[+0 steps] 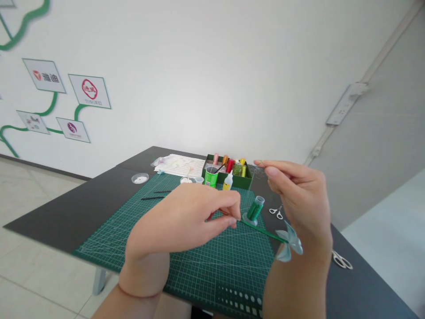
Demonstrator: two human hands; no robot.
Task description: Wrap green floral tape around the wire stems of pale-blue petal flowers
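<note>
My left hand (186,221) hovers over the green cutting mat (186,261), thumb and forefinger pinched on the end of a thin green stem (262,231). The stem runs right to a pale blue ribbon flower (289,244) hanging in front of my right wrist. My right hand (299,195) is raised beside it, fingers pinched together on a fine thread or wire that I can barely make out. A green thread spool (255,209) stands on the mat just behind the stem.
A green box (245,182) of coloured spools, a green cup (210,176) and a yellow glue bottle (227,181) stand at the mat's far edge. Papers (181,165) and a small dish (140,178) lie at the far left. Scissors lie at the right: small ones (276,212) and another pair (341,260).
</note>
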